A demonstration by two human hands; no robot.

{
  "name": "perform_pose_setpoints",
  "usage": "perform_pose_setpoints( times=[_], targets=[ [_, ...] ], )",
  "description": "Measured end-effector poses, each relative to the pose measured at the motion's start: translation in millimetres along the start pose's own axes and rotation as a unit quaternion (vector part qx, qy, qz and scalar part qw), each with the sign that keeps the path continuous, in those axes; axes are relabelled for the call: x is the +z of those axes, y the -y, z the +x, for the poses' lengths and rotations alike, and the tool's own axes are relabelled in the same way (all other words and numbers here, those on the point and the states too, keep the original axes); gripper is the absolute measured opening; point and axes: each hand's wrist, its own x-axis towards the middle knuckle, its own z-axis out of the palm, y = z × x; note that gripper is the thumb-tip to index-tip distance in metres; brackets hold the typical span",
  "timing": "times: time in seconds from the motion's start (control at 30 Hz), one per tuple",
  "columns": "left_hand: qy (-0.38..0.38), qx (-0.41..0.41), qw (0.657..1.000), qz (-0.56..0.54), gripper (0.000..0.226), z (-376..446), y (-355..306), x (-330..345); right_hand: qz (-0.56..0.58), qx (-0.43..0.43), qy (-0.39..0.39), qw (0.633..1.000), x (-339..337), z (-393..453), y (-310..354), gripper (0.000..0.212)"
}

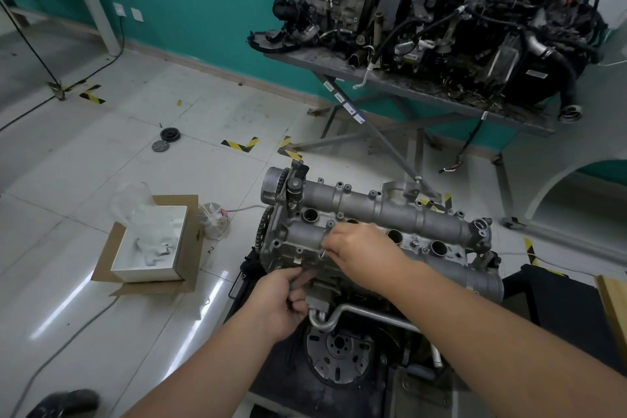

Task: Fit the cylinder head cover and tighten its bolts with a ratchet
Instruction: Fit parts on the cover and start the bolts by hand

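Nearest the camera, two bare forearms reach forward over a dark, ribbed mat and a round, perforated metal flywheel [339, 349] with a bent steel pipe [366, 310] curving above it. The left hand [285, 302] is curled round several dark, slender pieces (bolts, by their look, though they are too small to tell for sure) at the near edge of the engine. The right hand [359, 251] lies on the cylinder head cover [390, 217], its fingertips pinching a small bright metal piece at a hole on the cover's near left flank. The cover is cast grey aluminium, matt and slightly grainy, shaped as two long rounded ridges with a row of open round wells between them and small bolt bosses along its rim; it sits on top of the engine, with toothed sprockets [263, 227] at its left end. To the left, glossy white floor tiles lie open as far as a cardboard box [190, 248] holding a white tray and crumpled plastic. Farther off, yellow-black tape corners mark the floor, and a grimy second engine [475, 10] stands on a metal table [417, 92] against the teal wall.
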Motion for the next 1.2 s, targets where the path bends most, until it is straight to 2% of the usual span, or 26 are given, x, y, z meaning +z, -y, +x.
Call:
perform_pose_setpoints(
  times=[0.13,0.33,0.63,0.77,0.87,0.93,1.07,1.2],
  targets=[
    [-0.002,-0.003,0.999,-0.046,0.018,2,-2,6,-0.042,-0.047,-0.003,0.998,2,7,-2,0.027],
    [0.013,-0.02,0.997,-0.071,0.018,2,-11,7,-0.112,-0.07,0.003,0.991,-2,20,-3,0.018],
    [0.03,-0.039,0.995,-0.082,0.021,-2,-15,4,-0.19,-0.118,0.04,0.974,-2,37,7,0.026],
    [0.048,-0.046,0.995,-0.073,0.015,-2,-16,1,-0.143,-0.112,0.072,0.981,1,34,1,0.037],
    [0.04,-0.047,0.995,-0.076,0.016,-2,-16,-2,-0.123,-0.135,0.062,0.981,5,30,-4,0.023],
    [0.038,-0.052,0.995,-0.072,0.018,-2,-15,-2,-0.127,-0.122,0.047,0.983,9,31,-6,0.022],
    [0.027,-0.054,0.996,-0.068,0.032,-2,-16,0,-0.136,-0.089,0.023,0.986,17,33,-3,0.036],
    [0.042,-0.051,0.996,-0.066,0.02,-6,-18,2,-0.098,-0.062,0.048,0.992,14,31,-5,0.05]
  ],
)
